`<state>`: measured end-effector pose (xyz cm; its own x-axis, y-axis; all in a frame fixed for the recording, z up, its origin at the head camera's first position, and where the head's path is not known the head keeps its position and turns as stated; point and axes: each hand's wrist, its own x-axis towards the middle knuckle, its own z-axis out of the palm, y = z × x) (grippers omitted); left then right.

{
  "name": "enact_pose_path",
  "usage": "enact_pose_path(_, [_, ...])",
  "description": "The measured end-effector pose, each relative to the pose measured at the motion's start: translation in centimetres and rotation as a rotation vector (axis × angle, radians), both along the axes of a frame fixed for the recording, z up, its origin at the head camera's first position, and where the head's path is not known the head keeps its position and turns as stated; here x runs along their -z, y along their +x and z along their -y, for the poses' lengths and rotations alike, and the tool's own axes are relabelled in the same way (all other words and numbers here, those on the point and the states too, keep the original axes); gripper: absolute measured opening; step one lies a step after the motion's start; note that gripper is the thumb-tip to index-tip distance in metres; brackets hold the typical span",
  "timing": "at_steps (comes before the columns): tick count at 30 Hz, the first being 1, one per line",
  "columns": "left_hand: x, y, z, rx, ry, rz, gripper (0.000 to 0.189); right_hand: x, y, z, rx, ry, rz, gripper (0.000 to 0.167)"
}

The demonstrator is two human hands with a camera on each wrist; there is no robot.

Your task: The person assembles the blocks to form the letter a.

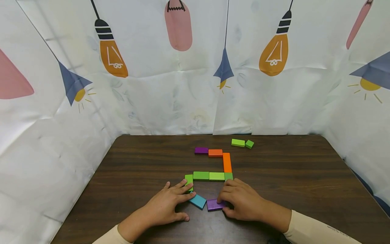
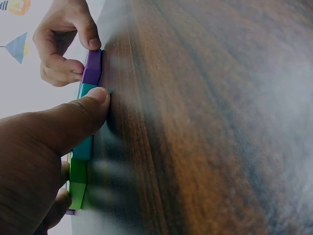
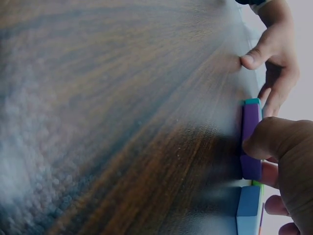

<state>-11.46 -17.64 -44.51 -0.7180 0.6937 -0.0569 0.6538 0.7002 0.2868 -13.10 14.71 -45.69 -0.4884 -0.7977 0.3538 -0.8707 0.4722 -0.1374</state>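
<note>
My right hand point(image 1: 243, 201) pinches a purple block point(image 1: 213, 205) between thumb and fingers. The same purple block point(image 3: 250, 122) lies flat on the table in the right wrist view. Spread over the tabletop, my left hand point(image 1: 163, 205) touches the teal block point(image 1: 199, 201) with its index finger. Its other fingertips lie at a light green block point(image 1: 189, 178). Teal and purple stand end to end, with a small gap between them. A light blue block point(image 3: 248, 210) sits beside the purple one in the right wrist view; the right hand hides it from the head view.
Behind the hands runs a green block row point(image 1: 201, 176), joined to an upright orange block point(image 1: 227, 162), a red-orange block point(image 1: 215, 153) and a dark purple block point(image 1: 201, 150). Two loose green blocks point(image 1: 238, 142) lie near the back edge. A printed curtain point(image 1: 195, 101) surrounds the table point(image 1: 137, 162).
</note>
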Motion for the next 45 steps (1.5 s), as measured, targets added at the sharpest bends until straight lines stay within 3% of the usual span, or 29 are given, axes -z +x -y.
enact_pose_path(20, [0.0,0.1,0.0,-0.007,0.004,0.012,0.076,0.0,0.0,0.0,-0.003,0.008,0.000,0.018])
enact_pose_path(26, [0.0,0.1,0.0,-0.007,0.001,0.008,0.076,-0.5,-0.7,-0.4,-0.002,-0.026,0.005,0.022])
enact_pose_path(31, [-0.1,0.1,0.0,-0.004,0.000,0.007,0.076,-1.3,-2.4,-1.4,0.066,-0.068,-0.001,0.027])
enact_pose_path(37, [-0.1,0.0,0.0,-0.001,0.001,0.005,0.076,-2.4,-5.3,-3.3,0.209,-0.075,-0.002,0.029])
enact_pose_path(45, [-0.1,0.1,0.1,0.017,0.009,-0.015,0.075,-2.1,-9.7,-6.9,0.416,-0.059,0.044,0.037])
